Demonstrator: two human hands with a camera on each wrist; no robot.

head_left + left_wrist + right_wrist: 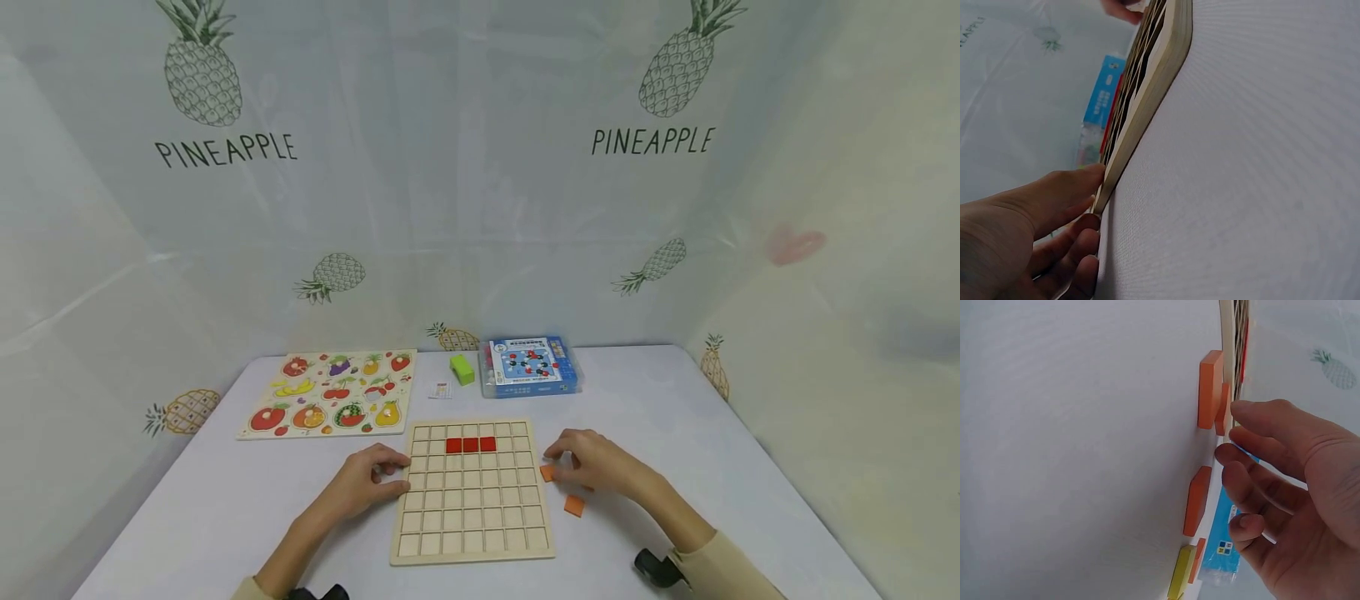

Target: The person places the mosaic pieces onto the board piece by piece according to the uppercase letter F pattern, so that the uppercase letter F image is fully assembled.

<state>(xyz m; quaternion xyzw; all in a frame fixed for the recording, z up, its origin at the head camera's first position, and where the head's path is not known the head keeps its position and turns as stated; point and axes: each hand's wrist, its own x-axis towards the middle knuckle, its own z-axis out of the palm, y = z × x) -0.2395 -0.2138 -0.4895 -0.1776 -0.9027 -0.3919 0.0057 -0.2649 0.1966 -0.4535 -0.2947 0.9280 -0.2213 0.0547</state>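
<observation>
A pale wooden grid board [472, 560] lies flat on the table, with three red square tiles [470, 445] in one row near its far edge. My left hand [367, 479] touches the board's left edge, thumb and fingertips spread along it; the left wrist view shows the thumb [1079, 181] at that edge. To the right of the board, my right hand [596, 461] hovers low with loosely bent fingers. Its fingertips are right beside an orange tile [547, 473]. Another orange tile [574, 506] lies nearer the front. In the right wrist view, nothing shows between thumb and fingers.
More orange tiles [1197, 500] and a yellow tile [1182, 572] appear by the right hand. At the back stand a fruit puzzle board [337, 396], a green block [462, 369], a small printed card [440, 390] and a blue boxed kit [531, 367]. A pineapple-print curtain [450, 208] hangs behind.
</observation>
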